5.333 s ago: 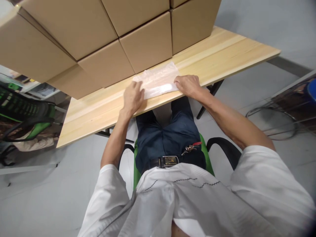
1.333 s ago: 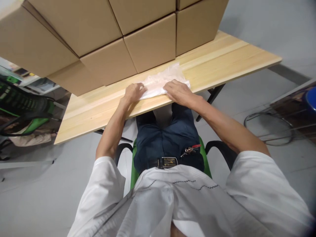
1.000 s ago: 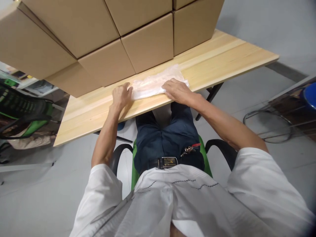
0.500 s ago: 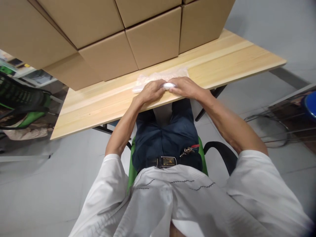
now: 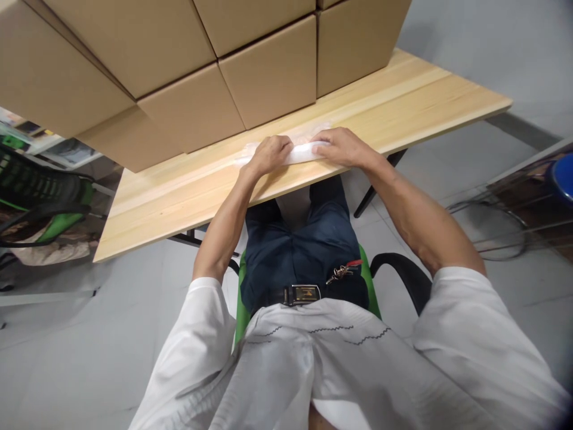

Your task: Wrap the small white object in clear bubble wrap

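A white, partly see-through sheet, rolled up along its near side point(image 5: 301, 153), lies on the wooden table point(image 5: 179, 188) close to its front edge. It looks like thin plastic wrap; the exact kind I cannot make out. My left hand point(image 5: 271, 154) is closed over the roll's left part, fingers curled down on it. On the right part, my right hand point(image 5: 342, 146) grips the roll with thumb and bent fingers. A stretch of the roll shows between both hands. Behind them the loose, crinkled part of the sheet lies flat; my hands hide some of it.
Large cardboard boxes point(image 5: 268, 71) stand stacked along the table's back, close behind the sheet. A black and green chair point(image 5: 45, 191) is at the left. Cables point(image 5: 492, 227) and a blue round object point(image 5: 561, 182) are at the right.
My hands have moved apart along the roll, so more of it shows between them. The loose part behind looks smaller. My view has shifted slightly.
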### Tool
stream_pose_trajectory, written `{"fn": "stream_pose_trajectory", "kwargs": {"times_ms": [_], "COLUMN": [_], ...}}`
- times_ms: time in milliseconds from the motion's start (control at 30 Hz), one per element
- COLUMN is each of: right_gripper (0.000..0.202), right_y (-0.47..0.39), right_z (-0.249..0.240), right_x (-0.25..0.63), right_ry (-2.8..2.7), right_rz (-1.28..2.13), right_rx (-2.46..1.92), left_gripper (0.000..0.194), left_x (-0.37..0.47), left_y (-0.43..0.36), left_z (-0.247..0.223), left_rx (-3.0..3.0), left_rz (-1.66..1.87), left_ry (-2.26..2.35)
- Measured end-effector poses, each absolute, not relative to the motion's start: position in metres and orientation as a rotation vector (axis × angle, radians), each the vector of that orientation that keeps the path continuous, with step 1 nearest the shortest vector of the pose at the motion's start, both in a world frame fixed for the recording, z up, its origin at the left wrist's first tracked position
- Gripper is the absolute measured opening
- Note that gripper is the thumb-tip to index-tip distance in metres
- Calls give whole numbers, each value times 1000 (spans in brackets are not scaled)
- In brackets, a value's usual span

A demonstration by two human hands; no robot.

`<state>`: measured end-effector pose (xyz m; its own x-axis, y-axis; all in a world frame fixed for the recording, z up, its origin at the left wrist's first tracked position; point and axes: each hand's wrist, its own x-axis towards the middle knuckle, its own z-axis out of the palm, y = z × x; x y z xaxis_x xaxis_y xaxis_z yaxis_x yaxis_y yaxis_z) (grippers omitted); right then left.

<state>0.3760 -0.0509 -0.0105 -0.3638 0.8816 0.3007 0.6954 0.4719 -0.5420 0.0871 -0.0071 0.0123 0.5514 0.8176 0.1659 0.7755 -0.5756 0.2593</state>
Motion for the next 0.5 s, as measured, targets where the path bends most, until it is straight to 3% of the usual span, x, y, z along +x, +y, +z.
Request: {"fn": "stream_pose_trajectory", "kwargs": {"times_ms": [333,500], "right_gripper": [47,49], "right_y": [-48,-56], "right_z": [-5,1], "right_x": [368,358], "right_ry": [-2116,-2132], "right_rz": [329,299], "right_rx": [-1667,-1829], "left_gripper": [46,62], "left_x": [97,91], "left_y": [1,-6], "left_z": [-7,-15], "left_rx": [2551,2647], "left_rz": [363,571], "left_ry": [1718,1563]}}
